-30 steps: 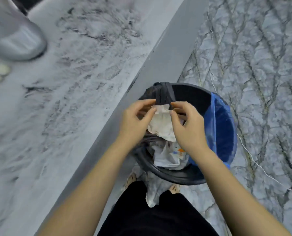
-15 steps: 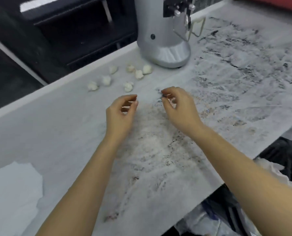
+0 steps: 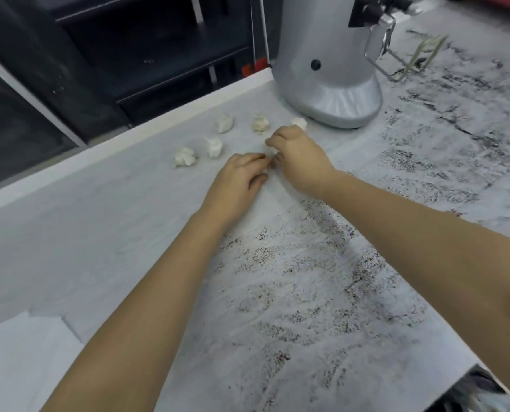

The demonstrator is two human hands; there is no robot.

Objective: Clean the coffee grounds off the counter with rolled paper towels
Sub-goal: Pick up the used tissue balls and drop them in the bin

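Head view: my left hand (image 3: 235, 179) flat-ish on counter (image 3: 84, 248), fingers loosely curled, tips meeting my right hand (image 3: 298, 160). Right fingers (image 3: 273, 141) pinched narrow around small white paper towel ball (image 3: 273, 150), mostly hidden; firm grip or mere touch, cannot tell. Ball round, no clear long axis. Other rolled balls on counter: four beyond my hands (image 3: 184, 156), (image 3: 213, 146), (image 3: 224, 124), (image 3: 260, 124), one (image 3: 298, 122) just behind right knuckles, near silver grinder base (image 3: 328, 96). Coffee grounds (image 3: 322, 278) smeared nearer me, under right forearm, and rightward
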